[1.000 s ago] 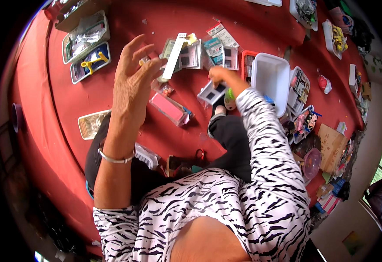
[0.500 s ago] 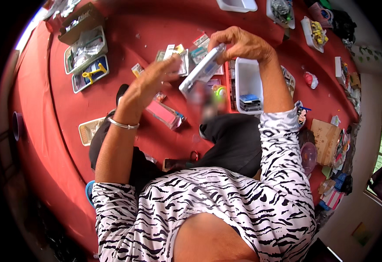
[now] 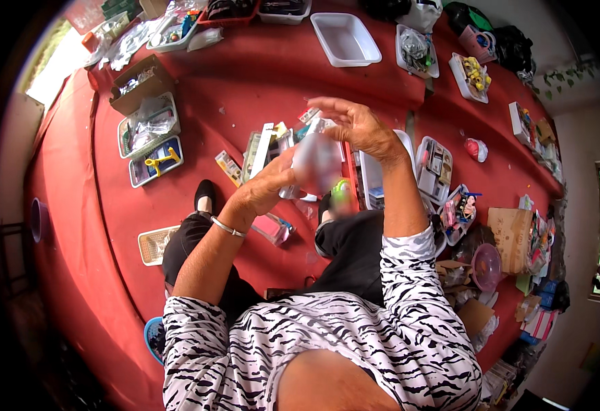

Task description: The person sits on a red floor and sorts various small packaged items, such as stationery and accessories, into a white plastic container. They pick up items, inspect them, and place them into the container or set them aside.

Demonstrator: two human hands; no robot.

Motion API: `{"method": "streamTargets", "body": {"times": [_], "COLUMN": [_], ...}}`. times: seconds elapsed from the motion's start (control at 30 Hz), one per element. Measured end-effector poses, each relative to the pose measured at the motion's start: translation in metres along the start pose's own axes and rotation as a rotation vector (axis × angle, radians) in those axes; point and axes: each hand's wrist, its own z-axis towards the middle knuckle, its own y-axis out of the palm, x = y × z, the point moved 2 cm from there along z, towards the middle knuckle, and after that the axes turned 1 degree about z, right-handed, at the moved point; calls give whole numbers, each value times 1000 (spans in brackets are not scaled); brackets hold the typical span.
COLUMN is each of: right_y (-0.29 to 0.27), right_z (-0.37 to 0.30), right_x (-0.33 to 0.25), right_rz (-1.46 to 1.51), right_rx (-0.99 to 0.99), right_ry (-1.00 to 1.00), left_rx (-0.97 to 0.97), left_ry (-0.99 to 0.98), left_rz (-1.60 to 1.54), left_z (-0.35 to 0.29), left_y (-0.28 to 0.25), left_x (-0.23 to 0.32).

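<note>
A pale flat package (image 3: pixel 322 129) is up in front of me between my two hands, its middle smeared and its print unreadable. My left hand (image 3: pixel 267 186), with a light bracelet on the wrist, has its fingers closed at the package's lower left side. At its upper right, my right hand (image 3: pixel 365 133) pinches the package's edge with the thumb, the upper fingers stretched out over it. Behind and below lie several small packets, among them a white and yellow packet (image 3: pixel 228 168), a pink packet (image 3: pixel 272 228) and a bright green round item (image 3: pixel 341 193).
A white bin (image 3: pixel 370 179) stands partly behind my right forearm, beside a tray of small goods (image 3: pixel 434 170). An empty white tub (image 3: pixel 346 41) sits at the far side. Bins at left hold clear bags and a yellow tool (image 3: pixel 163 161). Cartons (image 3: pixel 509 236) crowd the right.
My right hand has come lower with the package, and my left hand has moved right to meet it. The view has shifted, showing more of the far side.
</note>
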Motion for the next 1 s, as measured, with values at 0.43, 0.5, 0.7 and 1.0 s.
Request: {"method": "streamTargets", "body": {"times": [0.43,0.5,0.7,1.0], "right_y": [-8,0,15,9], "right_z": [17,17,20,18], "right_x": [18,17,28,35], "right_rz": [143,88,31,328], "right_rx": [468,308,102,352], "right_ry": [83,153,241,179], "left_rx": [693,693,713,834], "left_ry": [340,369,276,513], "left_rz": [856,933,1122,1529], "left_z": [9,10,12,3], "left_y": [-29,-20,-13,-5], "left_x": [-14,-8,-8,12]}}
